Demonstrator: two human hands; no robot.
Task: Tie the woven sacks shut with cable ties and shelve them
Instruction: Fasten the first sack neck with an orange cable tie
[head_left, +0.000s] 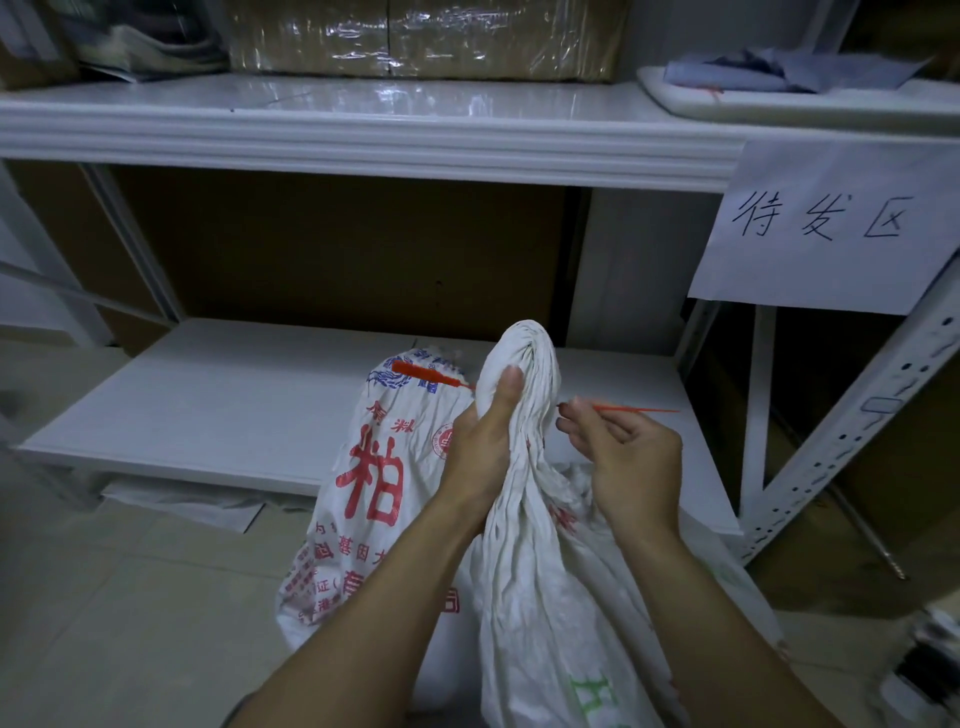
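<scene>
A white woven sack (540, 571) stands on the floor before me, its mouth gathered into a twisted neck. My left hand (483, 436) is clenched around that neck, thumb up. A red cable tie (431, 375) passes behind the neck; its wide head end sticks out to the left and its thin tail (639, 410) points right. My right hand (628, 457) pinches the tail close to the neck. A second white sack (374, 478) with red printing stands just behind and to the left, leaning against the low shelf.
A low white shelf board (218, 405) lies right behind the sacks, with an upper shelf (363, 130) above holding wrapped boxes. A handwritten paper sign (826, 223) hangs at the right beside a perforated white upright (852, 431). Tiled floor spreads to the left.
</scene>
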